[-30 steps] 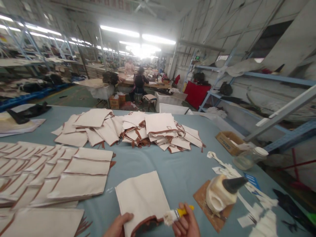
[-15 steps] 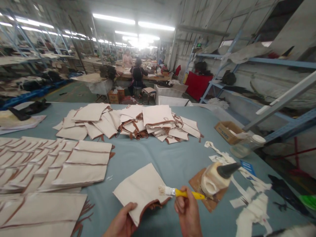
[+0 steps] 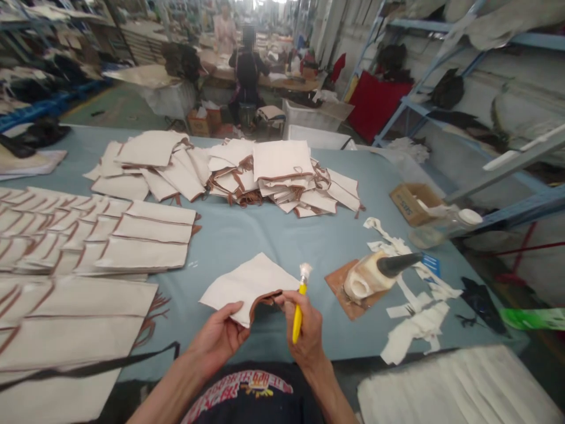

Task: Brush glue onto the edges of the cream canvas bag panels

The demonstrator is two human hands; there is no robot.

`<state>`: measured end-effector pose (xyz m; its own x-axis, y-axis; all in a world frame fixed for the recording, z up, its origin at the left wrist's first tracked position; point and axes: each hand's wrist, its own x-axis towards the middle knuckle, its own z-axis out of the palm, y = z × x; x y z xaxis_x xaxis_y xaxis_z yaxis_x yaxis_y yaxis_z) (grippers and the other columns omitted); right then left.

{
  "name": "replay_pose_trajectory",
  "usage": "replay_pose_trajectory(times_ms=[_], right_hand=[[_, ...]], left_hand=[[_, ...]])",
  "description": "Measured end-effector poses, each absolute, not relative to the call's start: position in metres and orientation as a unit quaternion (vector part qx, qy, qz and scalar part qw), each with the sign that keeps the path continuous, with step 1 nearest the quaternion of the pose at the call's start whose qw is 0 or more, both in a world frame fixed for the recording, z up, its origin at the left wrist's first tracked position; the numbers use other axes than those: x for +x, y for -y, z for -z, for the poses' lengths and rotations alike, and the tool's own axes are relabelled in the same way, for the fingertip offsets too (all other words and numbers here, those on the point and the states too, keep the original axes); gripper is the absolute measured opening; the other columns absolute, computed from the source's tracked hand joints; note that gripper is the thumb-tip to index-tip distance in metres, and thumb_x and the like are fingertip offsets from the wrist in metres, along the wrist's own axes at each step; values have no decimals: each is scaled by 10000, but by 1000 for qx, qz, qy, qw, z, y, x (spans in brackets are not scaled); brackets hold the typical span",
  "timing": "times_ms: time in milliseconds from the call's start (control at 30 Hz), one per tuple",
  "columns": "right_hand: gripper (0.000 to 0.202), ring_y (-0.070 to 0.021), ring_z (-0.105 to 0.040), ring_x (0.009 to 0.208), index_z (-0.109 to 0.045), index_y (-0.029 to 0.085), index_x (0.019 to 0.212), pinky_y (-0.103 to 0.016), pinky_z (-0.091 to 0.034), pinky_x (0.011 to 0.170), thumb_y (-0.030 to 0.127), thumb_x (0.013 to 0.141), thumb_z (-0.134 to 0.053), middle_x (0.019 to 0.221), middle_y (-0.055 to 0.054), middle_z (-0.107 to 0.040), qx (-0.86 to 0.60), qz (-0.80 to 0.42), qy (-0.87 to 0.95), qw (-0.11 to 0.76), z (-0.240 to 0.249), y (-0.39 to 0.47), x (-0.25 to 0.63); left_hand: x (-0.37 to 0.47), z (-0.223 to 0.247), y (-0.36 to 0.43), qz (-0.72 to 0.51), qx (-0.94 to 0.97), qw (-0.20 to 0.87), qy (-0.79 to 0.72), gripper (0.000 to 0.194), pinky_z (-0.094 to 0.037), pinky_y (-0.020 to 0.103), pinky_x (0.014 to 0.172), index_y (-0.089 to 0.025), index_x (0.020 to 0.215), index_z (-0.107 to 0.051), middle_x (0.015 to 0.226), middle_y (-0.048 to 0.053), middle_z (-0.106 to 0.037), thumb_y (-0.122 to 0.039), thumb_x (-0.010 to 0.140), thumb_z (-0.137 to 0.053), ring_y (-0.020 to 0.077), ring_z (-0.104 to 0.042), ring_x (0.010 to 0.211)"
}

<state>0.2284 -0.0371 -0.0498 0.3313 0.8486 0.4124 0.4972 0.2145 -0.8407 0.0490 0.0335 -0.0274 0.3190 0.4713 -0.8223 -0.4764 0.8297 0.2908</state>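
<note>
The person wears a dark garment, nearly black, which carries a curved band of pinkish-red lettering. Within this band there are orange characters, and just below them a small yellow mark. The left hand, right hand and forearms are bare.

The pale panel looks like matt cloth, its brown trim leathery; the yellow brush handle looks like glossy plastic; the table covering is smooth and softly rippled, the box matt cardboard
</note>
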Motion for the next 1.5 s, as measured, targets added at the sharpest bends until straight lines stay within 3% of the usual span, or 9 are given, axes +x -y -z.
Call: replay_pose_trajectory(times_ms=[267,467,600,700,900,1067,1233,1367,1500], right_hand=[[236,-242,-740,1027,-658,247,1212,-390,-616,886,211,980,-643,1122,-90,-795,-544,-64,655,521,32,13,221],[124,-189,-718,721,-685,214,1041,-296,-547,673,251,1044,-567,845,-55,-782,-526,-93,684,497,44,-5,199],[199,-160,-698,629,-670,204,995,-255,-505,598,282,1077,-506,755,-34,-745,-521,-95,687,498,47,-8,187],[199,-147,-676,585,-646,197,967,-244,-484,578,256,1079,-493,725,-27,-719,-533,-88,678,499,41,-5,182],[153,-150,-666,557,-625,212,933,-245,-473,553,222,1048,-524,691,-19,-704,-541,-66,674,498,34,1,174],[132,-153,-663,558,-626,215,937,-248,-472,560,213,1034,-536,671,-19,-701,-531,-40,696,482,38,5,168],[204,-154,-643,547,-621,221,909,-255,-443,542,230,1049,-473,644,-19,-692,-494,-32,739,458,41,9,163],[227,-155,-629,541,-615,220,906,-271,-421,541,270,1071,-467,649,-18,-695,-482,-23,749,455,40,13,168],[194,-155,-616,535,-606,231,942,-285,-416,549,282,1081,-481,648,1,-691,-445,-12,769,459,25,16,186]], left_hand=[[41,-15,-27,-326,-12,813,-483,305,-613,259,435,-131,1232,-658,757,34,-788,-87,934,-610,178,-724,510],[26,-33,-31,-341,-1,807,-483,109,-576,231,440,-106,926,-701,685,49,-737,-140,940,-599,130,-644,465],[8,-30,-36,-345,66,817,-457,320,-578,275,509,-104,996,-727,817,112,-771,-404,956,-624,182,-689,591],[-1,-24,-36,-387,220,749,-491,489,-601,328,672,-135,1017,-736,989,148,-789,-584,824,-736,264,-730,827],[13,-14,-35,-410,478,470,-619,545,-540,342,892,-218,1119,-721,1099,70,-727,-309,615,-909,290,-668,1054],[24,-7,-41,-384,425,541,-616,501,-544,312,679,-177,1109,-705,1032,89,-734,-410,691,-856,282,-688,917],[23,9,-44,-347,448,545,-618,358,-544,320,702,-186,928,-734,896,68,-747,-391,669,-873,275,-681,840],[10,10,-52,-381,474,495,-621,360,-536,363,919,-204,1040,-721,1102,87,-734,-345,723,-817,297,-667,1039],[-2,-7,-71,-398,547,509,-532,494,-331,400,1229,-218,1200,-726,1410,87,-675,-232,709,-767,310,-553,1349]])
